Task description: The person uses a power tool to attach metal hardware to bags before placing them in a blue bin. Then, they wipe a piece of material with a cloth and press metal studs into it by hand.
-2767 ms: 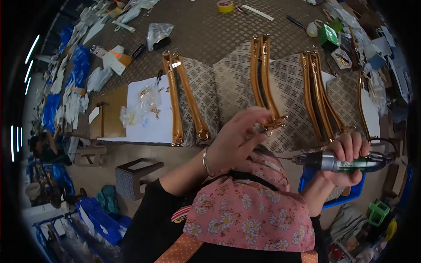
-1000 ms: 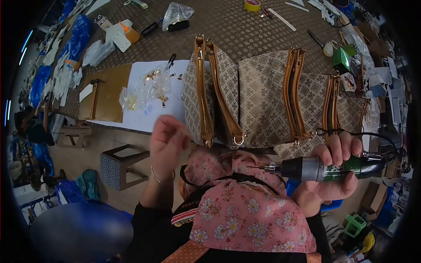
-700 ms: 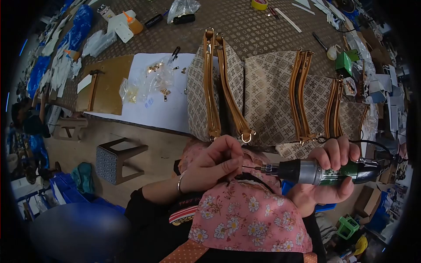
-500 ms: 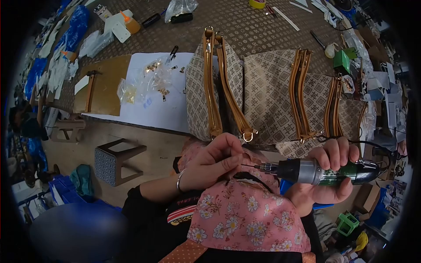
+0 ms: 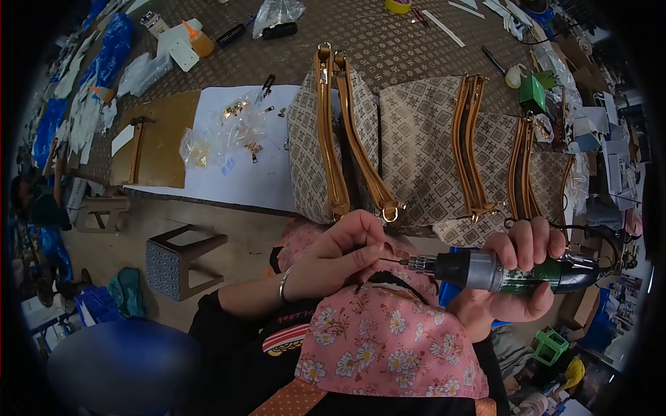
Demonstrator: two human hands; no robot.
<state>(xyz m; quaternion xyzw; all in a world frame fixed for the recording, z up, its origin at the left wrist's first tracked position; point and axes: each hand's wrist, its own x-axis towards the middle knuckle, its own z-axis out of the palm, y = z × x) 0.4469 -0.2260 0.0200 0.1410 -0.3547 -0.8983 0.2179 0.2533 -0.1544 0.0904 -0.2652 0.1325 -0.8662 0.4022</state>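
My right hand [image 5: 524, 274] is wrapped round a corded electric screwdriver [image 5: 485, 271] with a green and black body. Its thin bit [image 5: 394, 261] points left, towards my left hand [image 5: 343, 249]. The thumb and fingers of my left hand are pinched together at the bit's tip; whatever they hold is too small to make out. Both hands are above my pink flowered apron [image 5: 388, 347]. Just beyond them, at the table edge, stands a patterned handbag [image 5: 305, 145] with tan zip edges and metal rings.
More patterned bags [image 5: 420, 139] lie in a row to the right. White paper [image 5: 270, 180] carries plastic bags of small metal fittings [image 5: 253, 149]. A hammer [image 5: 137, 149] rests on a brown board [image 5: 166, 152]. A stool [image 5: 173, 267] stands at the left.
The view has shifted slightly, so the table and bags appear a little further left. Both hands and the electric screwdriver keep nearly the same pose.
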